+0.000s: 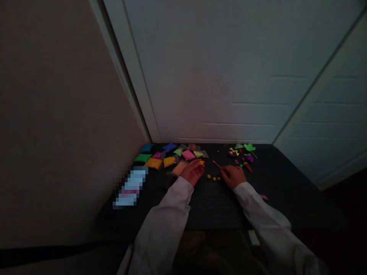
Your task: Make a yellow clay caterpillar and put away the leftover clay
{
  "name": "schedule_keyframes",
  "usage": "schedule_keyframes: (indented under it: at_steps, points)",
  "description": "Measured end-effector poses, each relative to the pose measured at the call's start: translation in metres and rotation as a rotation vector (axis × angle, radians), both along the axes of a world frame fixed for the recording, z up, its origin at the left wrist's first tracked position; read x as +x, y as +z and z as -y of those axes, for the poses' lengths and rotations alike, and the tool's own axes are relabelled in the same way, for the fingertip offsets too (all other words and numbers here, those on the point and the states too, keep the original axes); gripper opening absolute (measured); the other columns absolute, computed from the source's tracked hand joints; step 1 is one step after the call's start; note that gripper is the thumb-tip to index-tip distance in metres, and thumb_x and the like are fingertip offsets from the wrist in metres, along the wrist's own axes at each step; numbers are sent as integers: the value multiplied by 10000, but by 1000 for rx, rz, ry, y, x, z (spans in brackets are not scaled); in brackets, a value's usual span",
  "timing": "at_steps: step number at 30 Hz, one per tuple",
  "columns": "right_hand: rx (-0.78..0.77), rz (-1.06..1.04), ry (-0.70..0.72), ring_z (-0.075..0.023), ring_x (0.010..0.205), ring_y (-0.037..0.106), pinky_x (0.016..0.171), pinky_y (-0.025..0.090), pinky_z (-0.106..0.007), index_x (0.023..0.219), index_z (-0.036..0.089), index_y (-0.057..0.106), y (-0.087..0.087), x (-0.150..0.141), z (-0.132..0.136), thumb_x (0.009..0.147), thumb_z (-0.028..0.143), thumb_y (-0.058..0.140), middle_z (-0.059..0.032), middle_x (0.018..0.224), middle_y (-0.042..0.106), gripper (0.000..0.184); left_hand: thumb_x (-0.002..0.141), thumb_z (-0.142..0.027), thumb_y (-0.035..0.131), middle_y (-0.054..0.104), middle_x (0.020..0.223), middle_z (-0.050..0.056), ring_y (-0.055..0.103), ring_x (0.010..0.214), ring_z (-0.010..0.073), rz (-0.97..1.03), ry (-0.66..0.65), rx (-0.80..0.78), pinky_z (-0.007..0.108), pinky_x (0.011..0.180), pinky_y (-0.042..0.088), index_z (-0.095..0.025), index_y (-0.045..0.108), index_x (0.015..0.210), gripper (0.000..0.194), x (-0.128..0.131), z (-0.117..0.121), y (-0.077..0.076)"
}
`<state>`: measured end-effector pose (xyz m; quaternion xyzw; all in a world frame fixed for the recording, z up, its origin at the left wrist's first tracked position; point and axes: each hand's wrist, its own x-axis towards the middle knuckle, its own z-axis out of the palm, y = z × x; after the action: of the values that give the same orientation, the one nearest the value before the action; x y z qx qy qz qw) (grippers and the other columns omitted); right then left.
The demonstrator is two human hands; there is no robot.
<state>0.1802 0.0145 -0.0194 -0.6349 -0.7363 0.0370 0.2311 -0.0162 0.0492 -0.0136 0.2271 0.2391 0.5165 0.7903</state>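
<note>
My left hand (pixel 194 172) is closed around a small yellow-orange clay ball (pixel 202 163) held at the fingertips, with dark marks on its surface. Between the fingers of my right hand (pixel 233 176) is a thin pink modelling tool (pixel 217 164), its tip pointing up and left toward the ball but apart from it. On the black table between the hands lie a few more small clay balls (pixel 214 179) in a short row. An orange clay packet (pixel 179 168) sits just behind my left hand, partly covered by it.
Clay packets in several colours, among them a green one (pixel 142 157) and a pink one (pixel 188 154), fill the table's back left. Finished clay pieces, including a green clover shape (pixel 250 148) and a carrot shape (pixel 247 167), lie back right. A blurred pale sheet (pixel 132 187) rests at left.
</note>
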Motion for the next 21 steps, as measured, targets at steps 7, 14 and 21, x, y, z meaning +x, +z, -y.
schedule_keyframes:
  at_steps: [7, 14, 21]
  points:
    - [-10, -42, 35, -214, 883, 596, 834, 341, -411, 926, 195, 624, -2, 2, 6, 805, 260, 426, -76, 940, 666, 241, 745, -37, 551, 677, 791, 53, 640, 668, 109, 1, -1, -15, 206, 627, 517, -130, 599, 879, 169, 2, 1, 0]
    - [-81, -97, 85, -231, 892, 586, 839, 346, -449, 973, 177, 586, -4, 1, 10, 825, 282, 400, -94, 963, 646, 260, 740, -38, 547, 680, 789, 81, 643, 663, 122, -10, -12, -74, 226, 626, 525, -109, 618, 844, 144, 3, 6, 3]
    - [-248, -96, 244, -207, 962, 564, 859, 358, -401, 1054, 214, 560, 17, 9, 1, 776, 270, 477, -52, 1052, 616, 295, 658, 6, 607, 694, 812, 65, 639, 650, 98, -6, -64, -144, 190, 641, 526, -119, 646, 863, 243, 2, 12, 7]
